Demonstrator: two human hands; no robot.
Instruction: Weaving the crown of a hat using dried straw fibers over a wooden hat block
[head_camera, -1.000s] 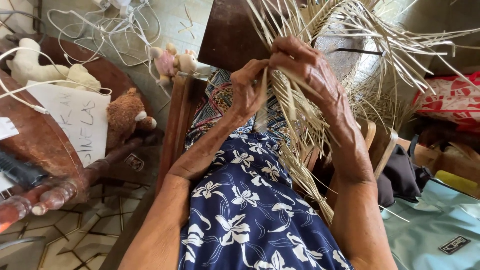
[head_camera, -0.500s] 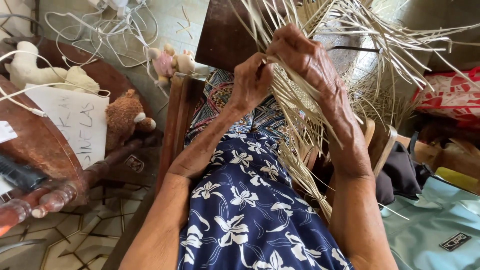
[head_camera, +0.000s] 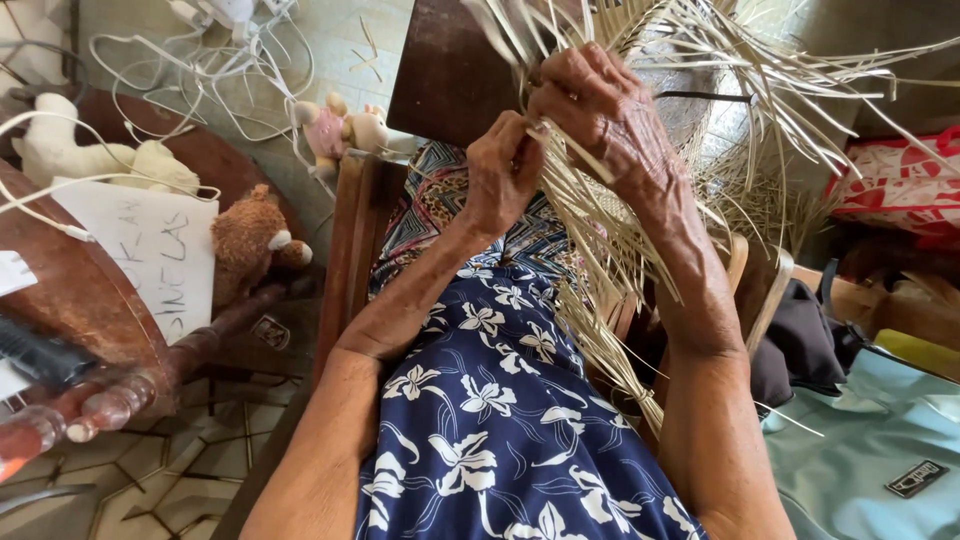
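Straw-pale palm strips (head_camera: 600, 250) bunch between both hands — left hand (head_camera: 500, 175) pinching strands, right hand (head_camera: 610, 120) clamped over the weave; loose far ends could slip and tangle.

Soft daylight from upper right, glare on pale strips (head_camera: 700, 60); sharp centre, wide-angle stretch at edges

The person wears a dark blue dress (head_camera: 500, 440) with big white flowers on it. Farther down, the cloth has a busy pattern (head_camera: 440, 205) of small spots and diamonds in many colours. Both arms are bare, with no sleeves. The left hand (head_camera: 500, 180) and right hand (head_camera: 605, 115) look wrinkled, with no rings.
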